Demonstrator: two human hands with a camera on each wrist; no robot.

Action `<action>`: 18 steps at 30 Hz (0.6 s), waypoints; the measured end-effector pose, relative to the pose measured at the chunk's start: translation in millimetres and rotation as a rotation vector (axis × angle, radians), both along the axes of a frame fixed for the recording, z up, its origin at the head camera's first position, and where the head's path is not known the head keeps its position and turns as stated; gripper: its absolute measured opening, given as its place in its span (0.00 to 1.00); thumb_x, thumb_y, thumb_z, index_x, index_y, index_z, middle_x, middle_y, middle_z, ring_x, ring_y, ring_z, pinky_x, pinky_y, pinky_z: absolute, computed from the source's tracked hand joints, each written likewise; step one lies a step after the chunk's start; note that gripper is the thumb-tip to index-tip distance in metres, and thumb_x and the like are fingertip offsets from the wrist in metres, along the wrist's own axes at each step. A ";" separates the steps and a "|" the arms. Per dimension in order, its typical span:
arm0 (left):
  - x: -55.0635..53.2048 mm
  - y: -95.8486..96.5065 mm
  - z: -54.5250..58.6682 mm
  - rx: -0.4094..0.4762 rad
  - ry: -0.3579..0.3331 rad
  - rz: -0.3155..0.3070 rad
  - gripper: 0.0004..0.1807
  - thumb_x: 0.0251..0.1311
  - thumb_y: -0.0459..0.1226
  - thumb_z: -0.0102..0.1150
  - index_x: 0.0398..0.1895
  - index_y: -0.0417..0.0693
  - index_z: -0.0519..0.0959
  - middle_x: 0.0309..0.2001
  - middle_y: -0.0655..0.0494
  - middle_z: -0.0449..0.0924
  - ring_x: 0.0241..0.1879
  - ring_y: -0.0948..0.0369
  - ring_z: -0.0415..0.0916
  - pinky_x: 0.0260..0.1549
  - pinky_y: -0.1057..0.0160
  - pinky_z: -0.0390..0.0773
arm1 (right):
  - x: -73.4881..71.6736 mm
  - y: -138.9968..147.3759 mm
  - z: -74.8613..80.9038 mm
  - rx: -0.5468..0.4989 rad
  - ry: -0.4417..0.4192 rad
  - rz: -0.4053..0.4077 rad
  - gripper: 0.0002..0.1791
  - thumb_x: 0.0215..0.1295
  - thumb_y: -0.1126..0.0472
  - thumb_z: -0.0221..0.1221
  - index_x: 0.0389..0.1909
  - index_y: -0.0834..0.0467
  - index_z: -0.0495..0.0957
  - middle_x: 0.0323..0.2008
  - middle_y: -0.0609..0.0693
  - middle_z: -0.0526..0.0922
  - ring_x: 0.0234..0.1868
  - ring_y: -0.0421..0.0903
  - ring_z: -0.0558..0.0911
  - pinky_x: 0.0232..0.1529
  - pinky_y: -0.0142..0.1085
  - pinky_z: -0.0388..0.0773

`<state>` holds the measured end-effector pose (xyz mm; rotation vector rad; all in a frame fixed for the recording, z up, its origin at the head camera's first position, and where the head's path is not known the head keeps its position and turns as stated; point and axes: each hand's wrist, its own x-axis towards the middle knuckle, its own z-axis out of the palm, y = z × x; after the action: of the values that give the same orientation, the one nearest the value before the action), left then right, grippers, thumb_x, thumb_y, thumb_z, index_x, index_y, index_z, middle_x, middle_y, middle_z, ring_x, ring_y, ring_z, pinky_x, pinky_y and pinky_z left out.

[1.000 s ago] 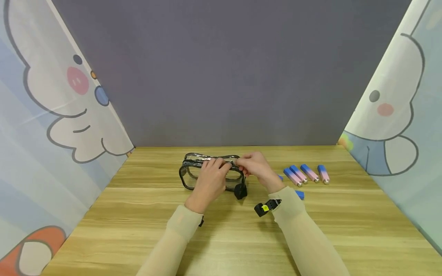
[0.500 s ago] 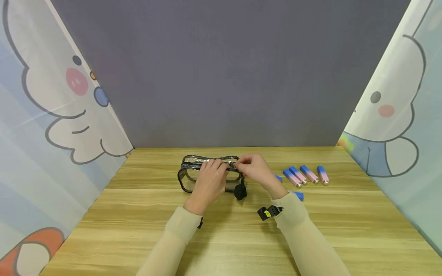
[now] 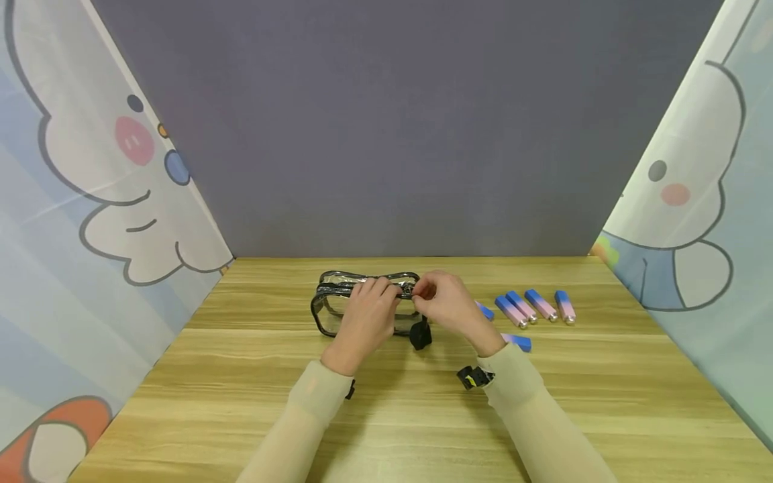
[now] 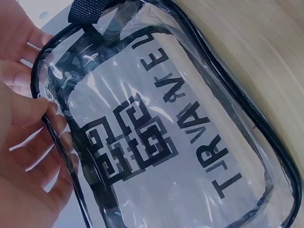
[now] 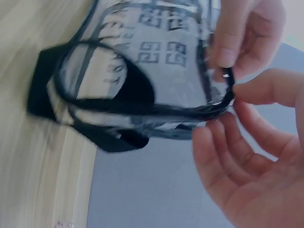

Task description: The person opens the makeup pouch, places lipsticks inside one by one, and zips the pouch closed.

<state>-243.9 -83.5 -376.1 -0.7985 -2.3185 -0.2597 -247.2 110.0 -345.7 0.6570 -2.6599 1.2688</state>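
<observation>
A clear plastic pouch with black piping [image 3: 318,322] stands on the table, its TRAVEL lettering and black pattern readable in the left wrist view [image 4: 156,123]. My left hand [image 3: 368,315] grips its top edge, thumb [image 4: 23,110] on the near side and fingers behind. At the top right corner, my right hand [image 3: 449,303] pinches the black-trimmed edge between thumb [image 5: 266,88] and fingers. Whether a zipper pull is between those fingertips, I cannot tell. A black strap loop [image 3: 421,334] hangs from the pouch's right end.
Several blue-to-pink tubes with round silver ends [image 3: 541,305] lie to the right of the pouch. Another such tube [image 3: 518,343] is partly covered by the right wrist, and one [image 3: 485,310] shows behind the right hand. A grey panel [image 3: 410,134] stands behind the table.
My right hand has shifted slightly down and its wrist a little to the right, uncovering more of the tubes nearby. The left hand keeps its grip on the pouch.
</observation>
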 end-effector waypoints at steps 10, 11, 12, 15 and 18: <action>0.6 -1.4 6.3 0.045 -0.107 -0.009 0.04 0.69 0.35 0.61 0.41 0.45 0.83 0.41 0.52 0.80 0.43 0.52 0.76 0.44 0.52 0.75 | -1.8 1.9 -5.8 0.075 0.077 0.020 0.04 0.63 0.65 0.63 0.38 0.58 0.81 0.34 0.48 0.79 0.32 0.42 0.78 0.35 0.39 0.78; 0.8 -1.4 7.8 0.053 -0.136 -0.009 0.05 0.69 0.36 0.61 0.41 0.45 0.83 0.40 0.52 0.81 0.43 0.52 0.76 0.45 0.51 0.75 | -2.5 2.1 -7.3 0.068 0.083 0.023 0.04 0.63 0.65 0.63 0.38 0.58 0.81 0.34 0.48 0.79 0.32 0.42 0.77 0.35 0.39 0.78; 1.0 -1.5 9.3 0.063 -0.162 -0.012 0.05 0.70 0.36 0.60 0.41 0.45 0.83 0.40 0.52 0.81 0.42 0.52 0.76 0.46 0.50 0.76 | -3.1 2.5 -8.7 0.060 0.088 0.026 0.04 0.63 0.65 0.64 0.38 0.58 0.81 0.34 0.48 0.79 0.32 0.42 0.77 0.35 0.39 0.77; -0.4 -0.8 15.2 0.089 -0.237 -0.017 0.07 0.72 0.37 0.58 0.40 0.45 0.84 0.38 0.53 0.81 0.39 0.53 0.77 0.45 0.49 0.77 | -3.8 3.5 -12.3 0.038 0.100 0.030 0.04 0.63 0.65 0.64 0.39 0.59 0.81 0.34 0.48 0.79 0.31 0.42 0.77 0.35 0.39 0.77; -5.7 1.2 22.1 0.109 -0.293 -0.024 0.09 0.73 0.37 0.56 0.38 0.44 0.85 0.35 0.52 0.80 0.35 0.54 0.76 0.41 0.51 0.77 | -4.6 4.6 -14.4 0.027 0.108 0.029 0.05 0.63 0.65 0.64 0.39 0.60 0.81 0.33 0.48 0.79 0.31 0.42 0.77 0.35 0.39 0.77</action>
<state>-249.6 -82.2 -354.0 -0.7767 -2.5411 -0.5413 -251.8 114.6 -360.2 0.7488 -2.5931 1.1712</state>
